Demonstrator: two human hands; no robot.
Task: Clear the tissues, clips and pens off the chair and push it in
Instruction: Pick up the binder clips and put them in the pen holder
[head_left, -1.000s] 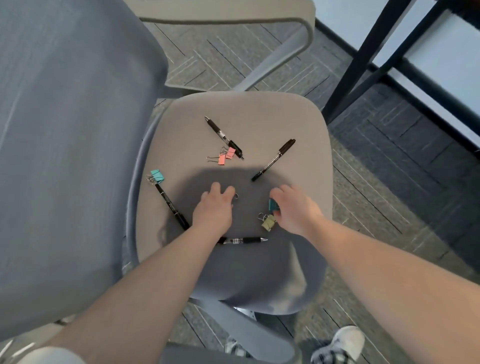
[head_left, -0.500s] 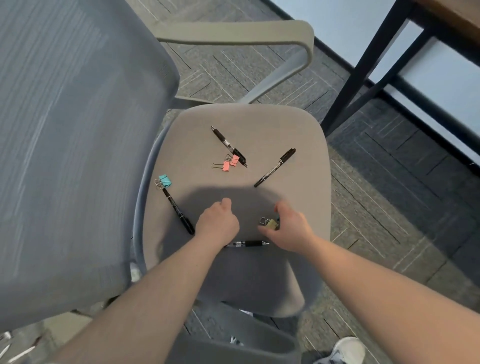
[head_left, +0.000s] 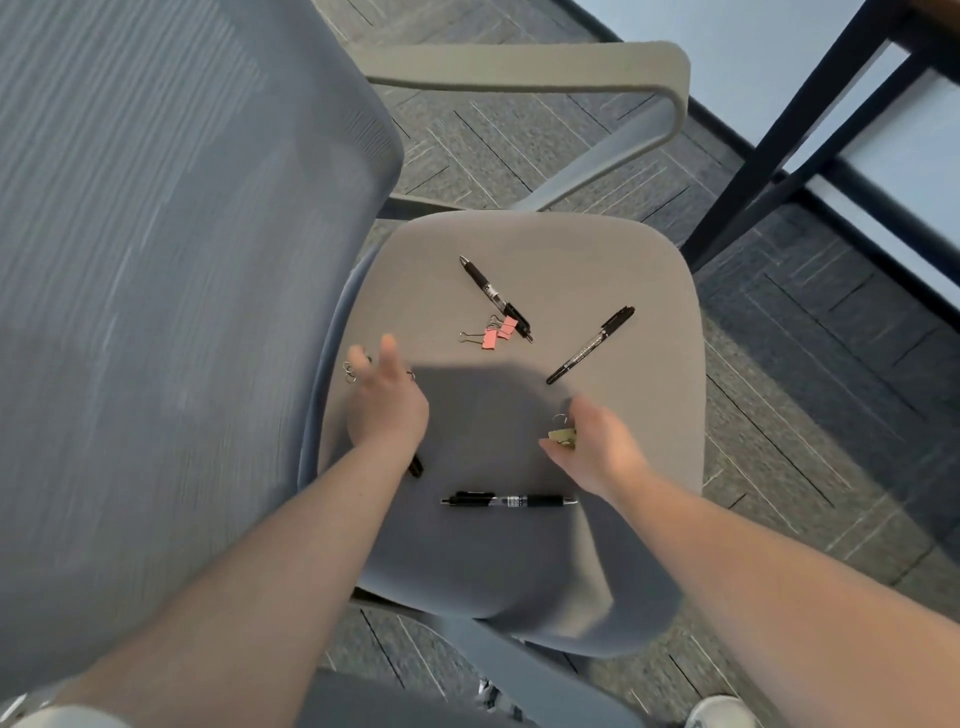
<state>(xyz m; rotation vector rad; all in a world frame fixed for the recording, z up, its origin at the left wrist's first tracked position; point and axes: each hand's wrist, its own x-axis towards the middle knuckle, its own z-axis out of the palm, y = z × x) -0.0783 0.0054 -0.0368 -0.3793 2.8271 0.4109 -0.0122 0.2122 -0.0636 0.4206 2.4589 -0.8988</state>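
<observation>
Head camera is looking down on a grey office chair seat (head_left: 597, 249), with the mesh backrest (head_left: 156, 260) filling the left side. Left hand (head_left: 387, 410) is reaching toward the seat's left edge, fingers spread open over a clip's wire loops (head_left: 350, 373); blur makes it unclear whether it is gripping anything. A black pen's end (head_left: 414, 466) is showing beneath that wrist. Right hand (head_left: 597, 447) is pinching a yellowish binder clip (head_left: 562, 435) between thumb and fingertips, probably to carry it off the seat. Lying loose on the seat are two pink clips (head_left: 497, 332) touching a black pen (head_left: 496, 299), a black marker (head_left: 591, 345) to their right, and another pen (head_left: 509, 501) lying crosswise near both wrists. No tissues are showing. Clearing seems to be underway, with most pens remaining.
</observation>
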